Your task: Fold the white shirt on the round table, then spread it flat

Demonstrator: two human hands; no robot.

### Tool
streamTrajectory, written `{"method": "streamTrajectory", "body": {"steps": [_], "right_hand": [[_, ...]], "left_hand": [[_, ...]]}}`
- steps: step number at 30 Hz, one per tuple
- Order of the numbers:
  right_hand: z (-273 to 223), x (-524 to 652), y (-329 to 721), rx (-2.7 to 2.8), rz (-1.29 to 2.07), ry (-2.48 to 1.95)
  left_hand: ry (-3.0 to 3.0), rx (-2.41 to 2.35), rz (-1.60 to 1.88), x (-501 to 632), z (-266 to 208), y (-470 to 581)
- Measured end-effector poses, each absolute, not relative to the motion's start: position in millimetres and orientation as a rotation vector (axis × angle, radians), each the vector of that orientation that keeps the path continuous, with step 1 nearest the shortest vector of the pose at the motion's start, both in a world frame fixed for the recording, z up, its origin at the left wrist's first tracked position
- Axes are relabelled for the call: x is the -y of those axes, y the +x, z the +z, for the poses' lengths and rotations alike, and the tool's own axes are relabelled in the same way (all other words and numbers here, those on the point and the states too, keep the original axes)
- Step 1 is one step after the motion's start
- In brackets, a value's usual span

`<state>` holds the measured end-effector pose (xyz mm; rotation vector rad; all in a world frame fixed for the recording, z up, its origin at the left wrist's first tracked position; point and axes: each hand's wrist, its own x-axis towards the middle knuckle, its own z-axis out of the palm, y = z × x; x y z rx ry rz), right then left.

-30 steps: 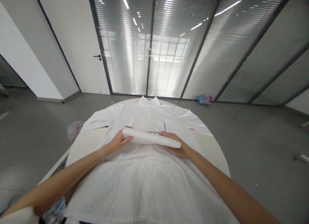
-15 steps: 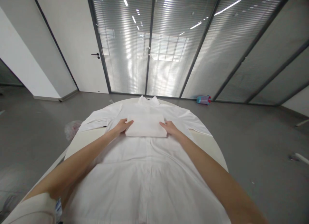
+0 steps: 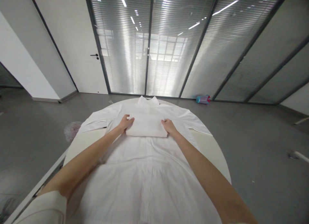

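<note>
A white button-front shirt (image 3: 149,166) is spread over the table, its collar at the far end and its sleeves out to both sides. On its chest lies a flat white rectangle (image 3: 147,125) that looks like folded cloth or a sheet; I cannot tell which. My left hand (image 3: 126,122) pinches its left edge, thumb on top. At its right edge, my right hand (image 3: 169,125) has thumb and fingers closed on the upper corner. The fingers under the edges are partly hidden.
The rounded white table (image 3: 212,153) shows around the shirt. On the floor, a crumpled clear plastic bag (image 3: 71,130) lies at left and a blue and pink basket-like container (image 3: 203,99) near the glass partition (image 3: 166,72). A white door (image 3: 79,40) stands at back left.
Both hands have shifted slightly along the edges of the white rectangle, the right one a little to the right. The left forearm has moved inward a bit. The shirt stays in place.
</note>
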<state>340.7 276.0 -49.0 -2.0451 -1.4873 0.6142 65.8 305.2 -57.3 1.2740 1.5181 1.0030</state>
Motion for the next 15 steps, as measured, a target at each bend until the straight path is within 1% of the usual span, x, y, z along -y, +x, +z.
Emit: {"method": "streamTrajectory", "body": {"steps": [2, 4, 7, 9, 12, 15], "right_hand": [[-41.7, -270.6, 337.3, 1.498, 0.545, -2.072], [-34.2, -265.5, 329.6, 1.583, 0.357, -2.052], [-28.8, -264.9, 307.6, 1.902, 0.001, -1.871], [-31.0, -270.3, 290.1, 2.103, -0.11, -1.749], [-39.9, -282.7, 275.3, 2.231, -0.053, -1.777], [-49.8, -293.1, 284.7, 2.241, 0.108, -1.891]], "left_hand": [[1.295, -1.572, 1.001, -306.5, -53.0, 65.7], [1.442, -1.635, 1.042, -306.4, -45.6, 67.3], [2.073, -1.685, 1.054, -304.8, -35.8, 78.5], [2.492, -1.618, 0.915, -305.8, -34.8, 90.1], [2.624, -1.534, 0.634, -315.0, -43.7, 101.4], [2.559, -1.533, 0.514, -330.4, -58.4, 97.3]]}}
